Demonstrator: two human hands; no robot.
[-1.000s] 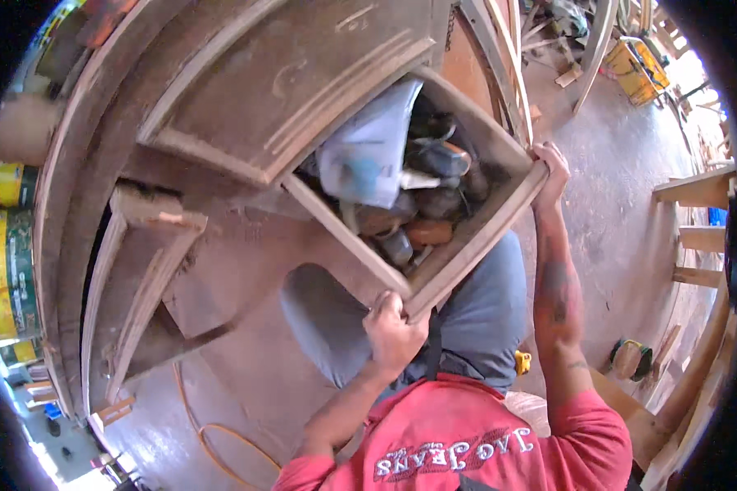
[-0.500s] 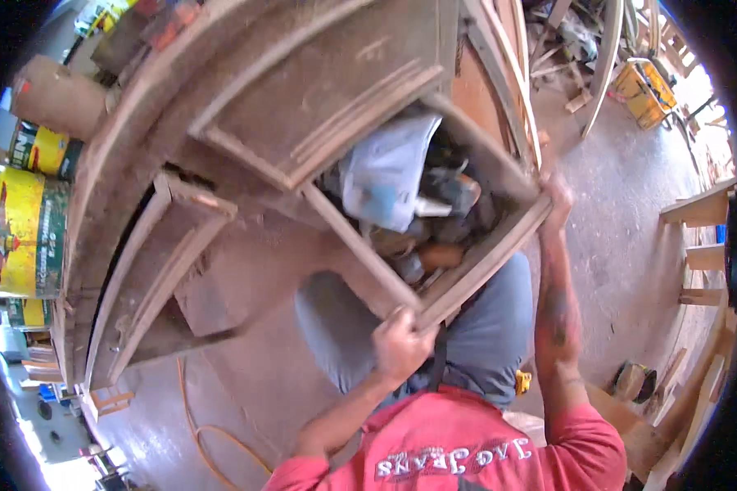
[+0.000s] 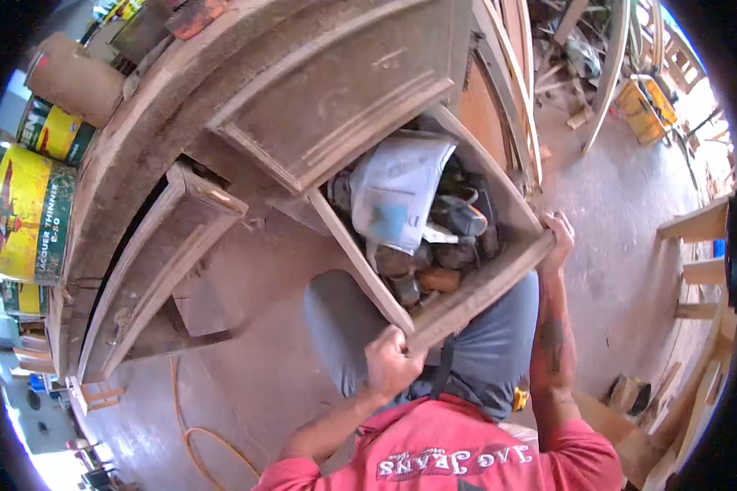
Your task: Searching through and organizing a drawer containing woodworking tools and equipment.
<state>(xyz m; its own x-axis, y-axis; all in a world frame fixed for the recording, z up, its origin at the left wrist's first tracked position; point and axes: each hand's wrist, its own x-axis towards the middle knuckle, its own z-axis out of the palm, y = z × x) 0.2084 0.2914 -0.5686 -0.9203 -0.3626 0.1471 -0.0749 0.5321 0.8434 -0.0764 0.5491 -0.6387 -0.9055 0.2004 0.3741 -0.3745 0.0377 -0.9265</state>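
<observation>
A wooden drawer (image 3: 477, 301) juts out of a worn brown desk (image 3: 336, 90) above my lap. Closed round its front left corner is my left hand (image 3: 393, 360). My right hand (image 3: 558, 239) grips the far right end of the same front board. Inside lie a crumpled white printed sheet or bag (image 3: 401, 192), a dark power tool with an orange-grey end (image 3: 460, 215), an orange-brown piece (image 3: 439, 280) and other jumbled items I cannot make out. The sheet hides part of the contents.
Left of my knees, a second drawer (image 3: 151, 270) stands partly out. Yellow-green cans (image 3: 24, 213) line the left side. An orange hose (image 3: 184, 434) curls on the floor. Curved wooden pieces (image 3: 610, 78) and a yellow crate (image 3: 645, 110) are at the far right; wooden frames (image 3: 696, 221) stand nearer.
The drawer has come farther out toward me, both hands moving with it and keeping hold of its front. More of its contents shows. The view has shifted slightly.
</observation>
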